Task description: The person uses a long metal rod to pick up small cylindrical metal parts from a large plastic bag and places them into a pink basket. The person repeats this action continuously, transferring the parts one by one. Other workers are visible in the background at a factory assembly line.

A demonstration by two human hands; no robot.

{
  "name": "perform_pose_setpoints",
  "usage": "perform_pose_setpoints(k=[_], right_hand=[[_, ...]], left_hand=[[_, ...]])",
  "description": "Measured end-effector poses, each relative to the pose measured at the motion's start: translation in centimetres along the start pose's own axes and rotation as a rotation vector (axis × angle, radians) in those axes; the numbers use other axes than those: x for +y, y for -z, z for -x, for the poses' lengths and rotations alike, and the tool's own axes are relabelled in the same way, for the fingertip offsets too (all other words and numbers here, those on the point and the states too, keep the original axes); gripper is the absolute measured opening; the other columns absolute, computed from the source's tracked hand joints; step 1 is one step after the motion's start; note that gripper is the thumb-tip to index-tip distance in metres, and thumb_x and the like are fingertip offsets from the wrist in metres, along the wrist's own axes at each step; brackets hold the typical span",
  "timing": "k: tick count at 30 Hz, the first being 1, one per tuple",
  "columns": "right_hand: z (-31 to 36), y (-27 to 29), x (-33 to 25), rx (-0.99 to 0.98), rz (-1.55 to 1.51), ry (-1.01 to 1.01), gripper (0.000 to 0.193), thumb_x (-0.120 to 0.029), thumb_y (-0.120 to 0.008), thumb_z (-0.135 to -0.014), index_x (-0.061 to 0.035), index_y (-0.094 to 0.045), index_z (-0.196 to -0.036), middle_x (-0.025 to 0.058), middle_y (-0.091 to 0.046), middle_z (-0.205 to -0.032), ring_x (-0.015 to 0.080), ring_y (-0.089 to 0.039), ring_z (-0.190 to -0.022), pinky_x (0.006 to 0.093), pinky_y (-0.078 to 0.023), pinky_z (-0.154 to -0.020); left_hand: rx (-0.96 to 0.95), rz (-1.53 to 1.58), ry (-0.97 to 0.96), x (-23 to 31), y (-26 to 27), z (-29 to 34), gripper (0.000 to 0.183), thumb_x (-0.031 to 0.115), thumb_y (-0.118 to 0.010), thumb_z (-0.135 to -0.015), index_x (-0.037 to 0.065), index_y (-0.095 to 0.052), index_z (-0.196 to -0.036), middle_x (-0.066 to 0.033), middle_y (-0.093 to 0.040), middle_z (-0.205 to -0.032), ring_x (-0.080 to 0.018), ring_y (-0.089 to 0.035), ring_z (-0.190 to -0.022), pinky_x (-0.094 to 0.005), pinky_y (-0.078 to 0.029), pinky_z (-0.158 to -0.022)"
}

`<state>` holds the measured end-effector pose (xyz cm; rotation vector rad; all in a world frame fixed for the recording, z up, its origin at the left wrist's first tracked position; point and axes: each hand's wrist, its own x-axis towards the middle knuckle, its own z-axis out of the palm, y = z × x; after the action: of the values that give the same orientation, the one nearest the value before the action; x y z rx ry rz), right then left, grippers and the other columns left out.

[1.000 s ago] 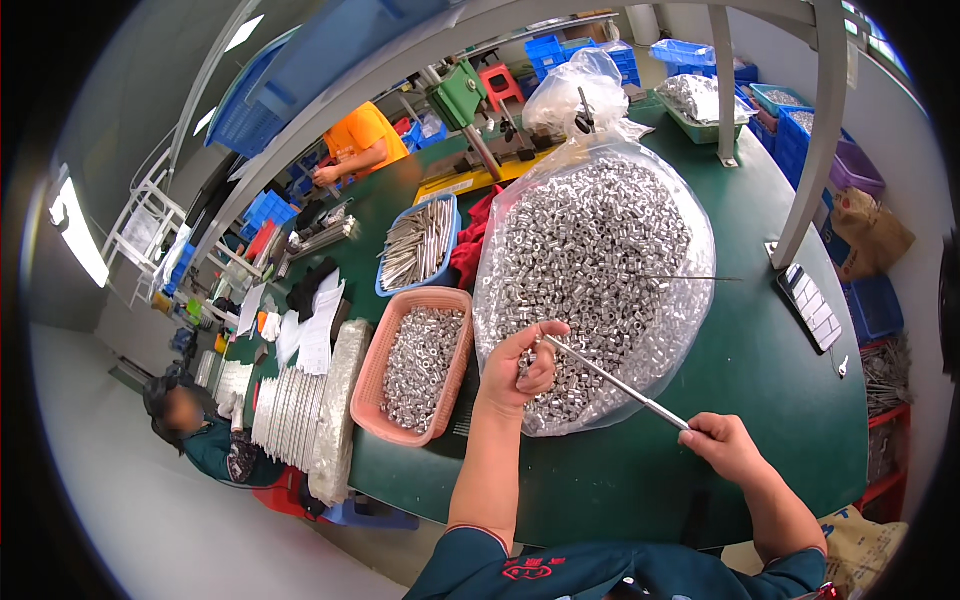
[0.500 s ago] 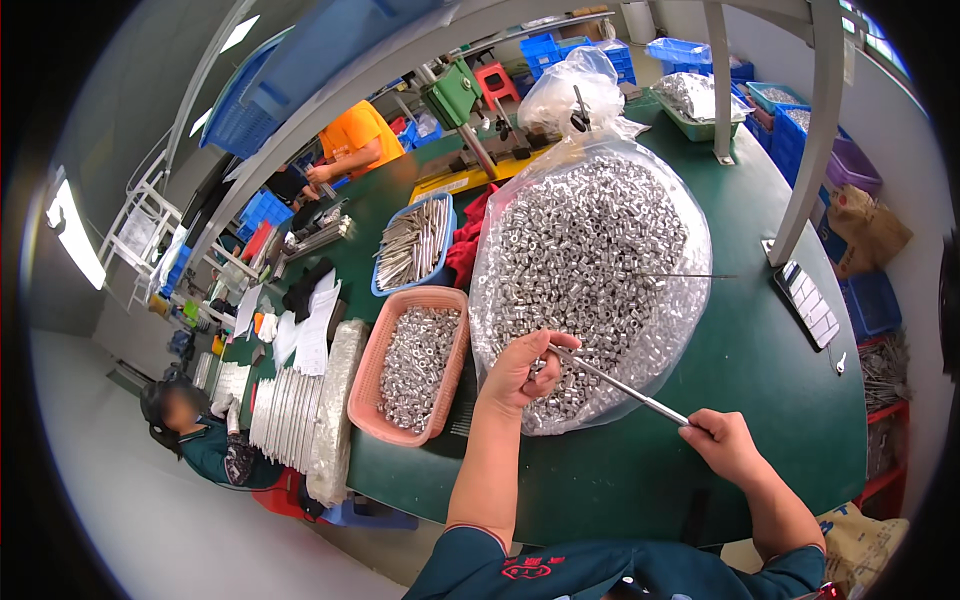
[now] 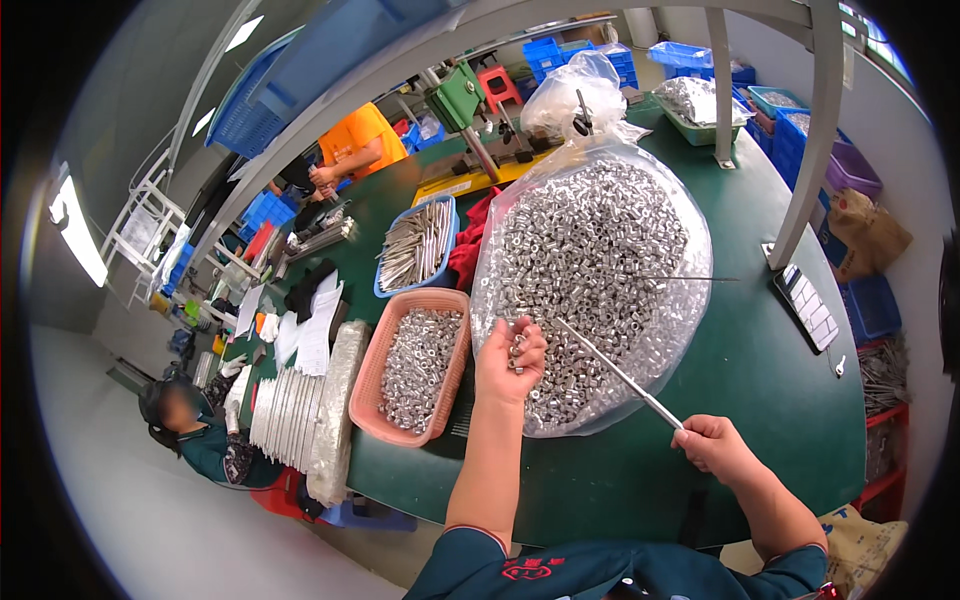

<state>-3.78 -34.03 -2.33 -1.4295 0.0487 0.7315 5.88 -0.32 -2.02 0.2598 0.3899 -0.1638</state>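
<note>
My right hand [image 3: 710, 446] is closed round the thick end of a slim metal rod [image 3: 632, 386]. The rod slants up and left, and its thin tip is over the pile of small metal rings [image 3: 590, 250]. These short, shiny sleeves fill a large clear plastic bag [image 3: 690, 330] lying open on the table. My left hand [image 3: 510, 362] is curled, palm up, at the bag's near left edge, with a few of the metal rings [image 3: 517, 352] in its fingers. It is apart from the rod tip.
Left of the bag stand a pink basket [image 3: 362, 400] of rings and a blue tray [image 3: 385, 290] of metal rods. A thin needle-like rod [image 3: 700, 278] sticks out over the bag's right side. A phone [image 3: 806, 308] lies right, near a frame post [image 3: 800, 210]. Two people work at left.
My left hand has moved left and slightly up, away from the rod tip, which now shows free. My right hand has shifted slightly left and down with the rod.
</note>
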Motion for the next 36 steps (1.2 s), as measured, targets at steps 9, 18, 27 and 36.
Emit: perform_pose_setpoints(k=[9, 18, 27, 36], right_hand=[[0.0, 0.3, 0.2, -0.013, -0.027, -0.031, 0.02, -0.022, -0.059, -0.092, -0.0021, -0.063, -0.089, -0.0046, -0.047, -0.062, 0.003, -0.039, -0.051, 0.0193, -0.031, -0.046], [0.2, 0.1, 0.2, -0.031, 0.013, -0.013, 0.02, -0.02, -0.059, -0.093, -0.0017, -0.063, -0.088, -0.0043, -0.048, -0.062, 0.0028, -0.04, -0.051, 0.0192, -0.032, -0.046], [0.2, -0.5, 0.2, -0.01, 0.096, 0.015, 0.02, -0.02, -0.059, -0.093, -0.0003, -0.062, -0.089, -0.0054, -0.045, -0.06, 0.002, -0.036, -0.049, 0.019, -0.027, -0.044], [0.2, -0.2, 0.3, -0.007, 0.149, -0.016, 0.02, -0.022, -0.06, -0.091, -0.003, -0.065, -0.09, -0.0045, -0.052, -0.066, 0.0026, -0.043, -0.056, 0.0195, -0.034, -0.049]], left_hand=[[0.127, 0.105, -0.184, -1.2, -2.0, 1.2, 0.032, 0.019, -0.037, -0.102, -0.01, -0.047, -0.108, -0.0309, -0.052, -0.113, -0.0411, -0.056, -0.11, -0.0503, -0.054, -0.093], [-0.033, -0.13, -0.084, 0.3, 1.0, -0.7, 0.026, -0.01, -0.054, -0.087, -0.006, -0.054, -0.112, -0.0216, -0.057, -0.113, -0.028, -0.063, -0.098, -0.0338, -0.06, -0.081], [-0.099, -0.007, -0.023, 0.9, 1.9, -1.4, 0.031, -0.01, -0.057, -0.086, 0.0, -0.058, -0.116, -0.0202, -0.06, -0.111, -0.0256, -0.067, -0.09, -0.031, -0.062, -0.075], [0.046, -0.149, -0.125, -0.3, 0.4, -0.7, 0.033, -0.016, -0.052, -0.084, -0.001, -0.058, -0.112, -0.0202, -0.062, -0.11, -0.0306, -0.062, -0.106, -0.0424, -0.057, -0.09]])
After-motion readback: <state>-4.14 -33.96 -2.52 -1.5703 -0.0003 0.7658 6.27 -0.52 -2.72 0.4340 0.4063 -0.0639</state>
